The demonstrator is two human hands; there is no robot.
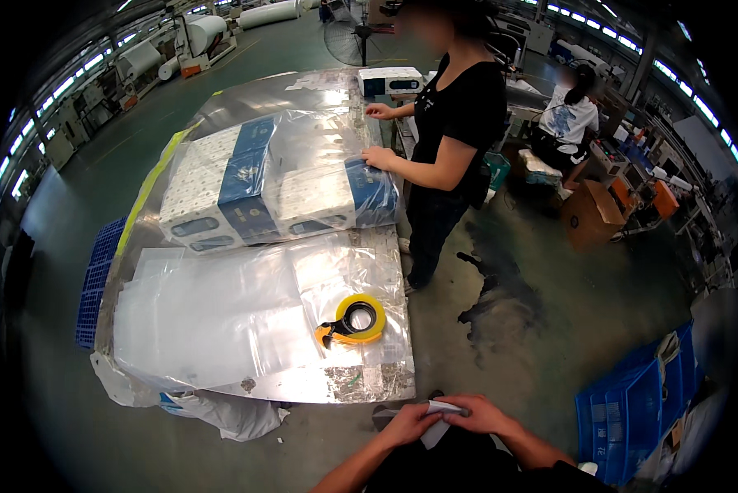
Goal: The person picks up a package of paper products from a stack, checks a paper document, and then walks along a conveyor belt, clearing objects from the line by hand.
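the left hand (412,424) and right hand (478,413) meet low in front of the person's body, just off the near edge of the bench (377,383). the fingers of both are curled closed, pinching a small pale folded sheet (445,407) between them; whether it is paper or cloth i cannot tell.

on the bench, nearest the hands, a tape dispenser (372,327) with a yellow roll and an orange handle lies flat on a spread of clear plastic bags (205,316). the handle points toward the lower left. beyond the bags sit white-and-blue packages (250,185) under loose clear film. a co-worker (472,107) in a black short-sleeved top stands at the right side of the bench, one hand (379,158) resting on the nearer right package, the other raised by the bench's edge. another white package (389,80) lies at the far corner.

farther right, a person in a white top (568,115) sits near a brown carton (591,214). blue plastic bins (624,419) stand on the floor at the lower right.
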